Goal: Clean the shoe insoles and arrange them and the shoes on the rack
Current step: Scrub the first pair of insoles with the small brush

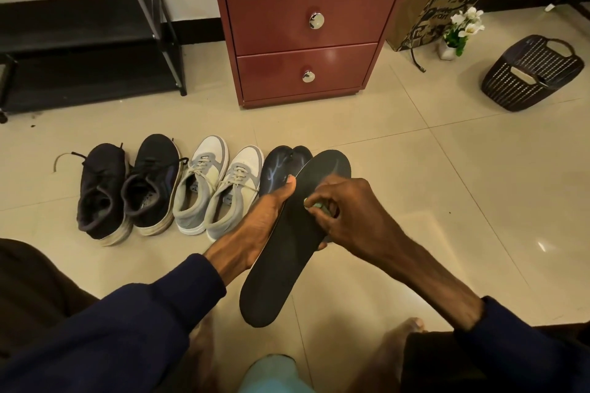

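Note:
My left hand [255,226] grips a long black insole [287,252] from underneath, thumb on its left edge, holding it above the floor. My right hand [344,210] pinches a small greenish cloth [316,206] against the insole's top face. Other dark insoles [281,169] lie on the tiles just behind. A pair of black sneakers [127,188] and a pair of grey-and-white sneakers [217,188] stand in a row to the left. The black shoe rack [79,41] is at the far left against the wall.
A red two-drawer cabinet [306,31] stands straight ahead. To its right are a brown paper bag [443,0], a small pot of white flowers [459,31] and a dark plastic basket [533,73]. A light blue object [271,373] sits between my feet.

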